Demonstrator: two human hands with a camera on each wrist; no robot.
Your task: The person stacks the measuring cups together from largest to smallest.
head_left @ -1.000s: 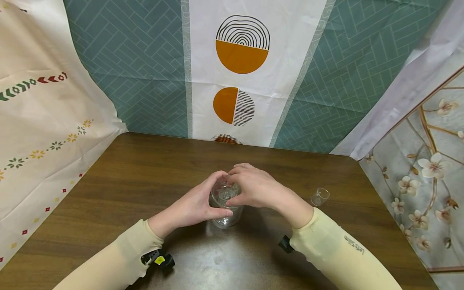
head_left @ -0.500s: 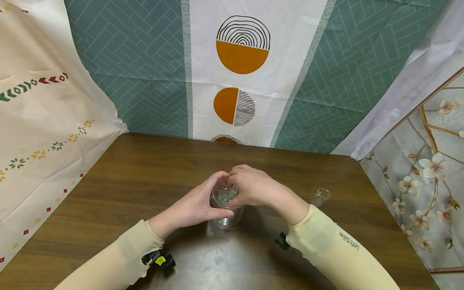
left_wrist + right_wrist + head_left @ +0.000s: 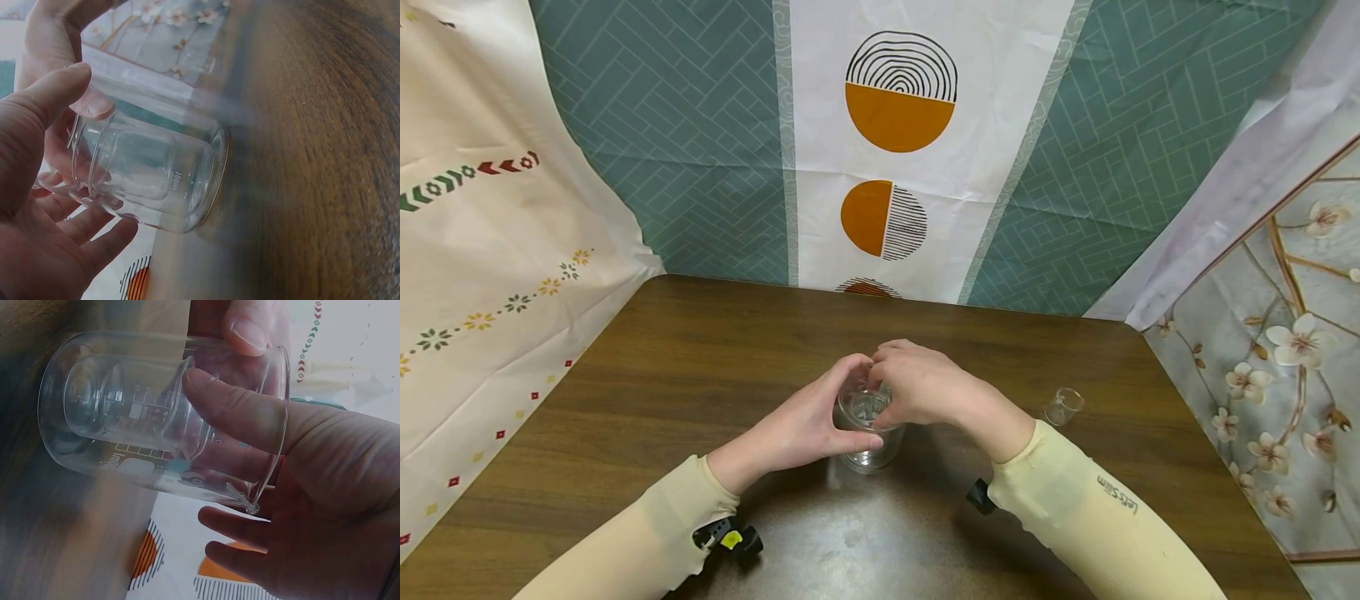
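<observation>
Right hand (image 3: 925,387) has thumb and fingers dipped into the outer beaker (image 3: 137,467), apparently pinching the inner beaker (image 3: 144,412) by its rim; the gap between them is as wide as that rim. Left hand (image 3: 808,417) curves round the outer beaker near its top, thumb on the near side, fingers beyond.

Change over the last second: slight. Right sleeve (image 3: 1075,508) has swung a little inward; left hand and outer beaker look unmoved. Reading: one hand steadies, the other adjusts its hold, with the inner beaker not yet out.

Position: outer beaker upright on the table (image 3: 737,350), inner beaker within it. Cannot tell whether the two bases touch.

Pose: forearms come in from both sides, right wrist arched above the rim, left hand lower. Small glass (image 3: 1063,407) sits apart, beyond the right forearm.
</observation>
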